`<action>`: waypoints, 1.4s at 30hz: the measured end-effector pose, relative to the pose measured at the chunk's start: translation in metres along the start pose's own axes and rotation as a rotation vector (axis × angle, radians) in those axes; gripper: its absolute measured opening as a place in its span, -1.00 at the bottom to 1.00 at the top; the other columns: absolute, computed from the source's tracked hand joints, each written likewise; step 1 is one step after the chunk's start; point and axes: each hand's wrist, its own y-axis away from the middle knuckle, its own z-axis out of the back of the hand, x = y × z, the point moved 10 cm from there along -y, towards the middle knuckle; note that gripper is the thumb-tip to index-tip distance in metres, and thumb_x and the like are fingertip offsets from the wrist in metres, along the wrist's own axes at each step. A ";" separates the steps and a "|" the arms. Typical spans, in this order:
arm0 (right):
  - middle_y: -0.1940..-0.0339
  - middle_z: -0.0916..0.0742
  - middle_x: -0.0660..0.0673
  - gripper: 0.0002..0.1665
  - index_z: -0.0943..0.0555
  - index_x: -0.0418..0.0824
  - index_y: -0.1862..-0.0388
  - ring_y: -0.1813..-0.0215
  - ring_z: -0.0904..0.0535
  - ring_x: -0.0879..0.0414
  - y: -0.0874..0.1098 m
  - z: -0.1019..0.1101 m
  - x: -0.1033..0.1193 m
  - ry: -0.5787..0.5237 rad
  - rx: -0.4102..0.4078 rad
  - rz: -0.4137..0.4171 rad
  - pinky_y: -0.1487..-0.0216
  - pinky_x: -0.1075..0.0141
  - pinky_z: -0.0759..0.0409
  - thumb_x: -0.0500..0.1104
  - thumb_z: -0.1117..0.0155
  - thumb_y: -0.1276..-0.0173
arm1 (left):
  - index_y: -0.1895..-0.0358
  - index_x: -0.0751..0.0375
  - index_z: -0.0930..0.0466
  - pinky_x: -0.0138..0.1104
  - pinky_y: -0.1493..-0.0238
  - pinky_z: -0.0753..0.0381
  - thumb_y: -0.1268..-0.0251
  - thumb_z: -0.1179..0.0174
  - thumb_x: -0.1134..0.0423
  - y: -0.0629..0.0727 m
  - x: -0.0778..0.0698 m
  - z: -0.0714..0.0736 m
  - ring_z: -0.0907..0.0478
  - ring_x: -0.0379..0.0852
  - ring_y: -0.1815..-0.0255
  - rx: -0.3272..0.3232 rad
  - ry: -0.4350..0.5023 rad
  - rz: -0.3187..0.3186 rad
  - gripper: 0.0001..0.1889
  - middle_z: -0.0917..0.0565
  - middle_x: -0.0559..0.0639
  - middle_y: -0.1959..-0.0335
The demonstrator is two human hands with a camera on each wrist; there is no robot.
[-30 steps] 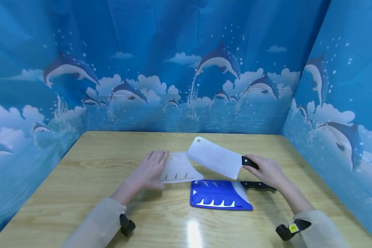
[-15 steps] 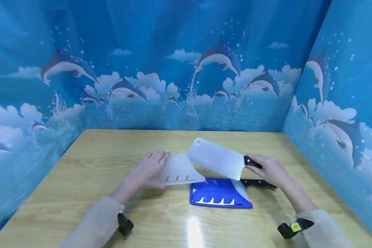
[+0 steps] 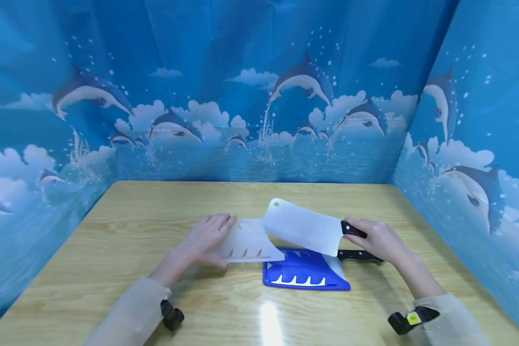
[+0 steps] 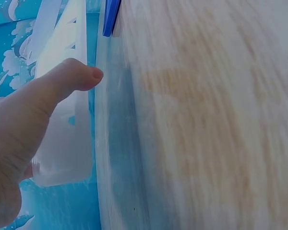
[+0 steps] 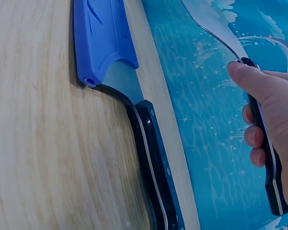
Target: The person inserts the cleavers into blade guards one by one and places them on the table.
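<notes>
My right hand point(image 3: 378, 239) grips the black handle of a cleaver point(image 3: 304, 226), whose bare, broad blade points left and has a hole near its far corner. In the right wrist view the fingers point(image 5: 252, 136) wrap round that handle. My left hand point(image 3: 207, 240) holds a white, slotted blade cover point(image 3: 250, 240) by its left end, thumb on the near face. The cleaver's blade tip overlaps the cover's right end in the head view. Below both lies a second cleaver point(image 3: 358, 255) in a blue blade cover point(image 3: 307, 271), its black handle pointing right.
The pale wooden table point(image 3: 155, 202) carries the blue-covered cleaver at its middle. A blue curtain point(image 3: 224, 57) printed with dolphins stands behind and along the sides. Black wrist cameras point(image 3: 173, 315) sit at both cuffs.
The bare cleaver and the white cover have both come slightly lower in the head view, overlapping more of the blue cover. Both hands keep their hold.
</notes>
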 end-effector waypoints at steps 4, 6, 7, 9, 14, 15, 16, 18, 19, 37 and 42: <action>0.39 -0.73 -0.20 -0.60 -0.66 -0.32 0.15 0.44 -0.66 0.01 0.001 0.003 0.007 -0.027 -0.017 0.069 0.53 0.28 -0.60 -0.09 -0.41 -0.08 | -0.30 0.43 -0.21 0.00 -0.14 -0.39 0.49 -0.39 -0.30 0.003 0.002 0.002 -0.37 0.15 -0.13 -0.012 0.044 -0.001 0.20 -0.41 0.28 -0.13; 0.40 -0.73 -0.18 -0.58 -0.66 -0.31 0.17 0.46 -0.66 0.03 0.002 0.005 0.013 -0.043 -0.032 0.128 0.53 0.30 -0.60 0.02 -0.31 -0.19 | -0.29 0.43 -0.22 -0.01 -0.14 -0.38 0.53 -0.40 -0.28 0.005 0.005 0.004 -0.37 0.15 -0.12 -0.028 0.064 0.002 0.20 -0.41 0.27 -0.12; 0.40 -0.73 -0.18 -0.55 -0.66 -0.30 0.17 0.46 -0.66 0.05 0.003 0.006 0.016 -0.051 -0.038 0.155 0.52 0.30 -0.60 0.07 -0.23 -0.25 | -0.28 0.44 -0.23 -0.01 -0.14 -0.39 0.54 -0.41 -0.27 0.006 0.006 0.006 -0.38 0.15 -0.11 -0.038 0.075 0.002 0.20 -0.42 0.27 -0.11; 0.41 -0.74 -0.17 -0.47 -0.67 -0.30 0.17 0.46 -0.66 0.05 0.005 0.008 0.022 -0.066 -0.054 0.198 0.50 0.31 -0.60 0.15 -0.10 -0.32 | -0.29 0.42 -0.23 -0.02 -0.14 -0.39 0.56 -0.42 -0.25 0.008 0.009 0.008 -0.38 0.14 -0.11 -0.048 0.086 0.007 0.20 -0.43 0.26 -0.11; 0.44 -0.72 -0.11 -0.42 -0.66 -0.28 0.17 0.50 -0.63 0.11 0.007 0.012 0.029 -0.096 -0.074 0.224 0.55 0.40 -0.56 0.19 0.04 -0.37 | -0.31 0.41 -0.20 -0.01 -0.16 -0.37 0.54 -0.43 -0.24 0.011 0.010 0.013 -0.37 0.14 -0.12 -0.040 0.111 -0.008 0.20 -0.41 0.26 -0.14; 0.45 -0.72 -0.10 -0.42 -0.65 -0.28 0.17 0.50 -0.63 0.12 0.007 0.013 0.030 -0.100 -0.071 0.228 0.55 0.41 -0.55 0.19 0.05 -0.37 | -0.31 0.41 -0.21 -0.01 -0.16 -0.37 0.54 -0.43 -0.24 0.012 0.010 0.014 -0.37 0.14 -0.13 -0.038 0.115 -0.013 0.20 -0.41 0.26 -0.14; 0.45 -0.72 -0.10 -0.42 -0.66 -0.28 0.17 0.50 -0.63 0.12 0.007 0.013 0.032 -0.104 -0.066 0.234 0.55 0.42 -0.55 0.18 0.04 -0.37 | -0.31 0.41 -0.21 -0.02 -0.17 -0.37 0.54 -0.43 -0.24 0.012 0.010 0.014 -0.37 0.14 -0.13 -0.036 0.117 -0.020 0.20 -0.41 0.26 -0.14; 0.44 -0.72 -0.11 -0.41 -0.66 -0.30 0.17 0.50 -0.64 0.13 0.008 0.012 0.034 -0.111 -0.047 0.246 0.54 0.44 -0.55 0.18 0.02 -0.36 | -0.30 0.41 -0.24 -0.02 -0.16 -0.37 0.56 -0.44 -0.23 0.014 0.009 0.014 -0.37 0.13 -0.12 -0.037 0.118 -0.038 0.19 -0.42 0.25 -0.13; 0.43 -0.73 -0.12 -0.42 -0.66 -0.31 0.17 0.50 -0.64 0.13 0.009 0.011 0.036 -0.116 -0.041 0.254 0.54 0.45 -0.55 0.17 0.00 -0.36 | -0.29 0.42 -0.24 -0.02 -0.16 -0.37 0.57 -0.44 -0.23 0.014 0.008 0.014 -0.37 0.13 -0.12 -0.035 0.118 -0.049 0.19 -0.42 0.25 -0.13; 0.46 -0.70 -0.07 -0.58 -0.64 -0.29 0.13 0.54 -0.55 0.28 0.005 0.014 0.050 -0.178 0.058 0.315 0.60 0.55 -0.44 -0.05 -0.40 -0.10 | -0.28 0.41 -0.26 -0.01 -0.18 -0.35 0.60 -0.46 -0.23 0.019 -0.012 0.025 -0.39 0.14 -0.12 -0.035 0.067 -0.186 0.19 -0.44 0.26 -0.11; 0.46 -0.70 -0.07 -0.52 -0.63 -0.27 0.14 0.53 -0.54 0.30 0.006 0.011 0.047 -0.185 0.080 0.307 0.60 0.57 -0.43 -0.19 -0.51 0.10 | -0.28 0.41 -0.26 -0.05 -0.18 -0.37 0.58 -0.44 -0.26 0.019 -0.014 0.022 -0.40 0.12 -0.12 -0.030 0.039 -0.206 0.20 -0.44 0.25 -0.11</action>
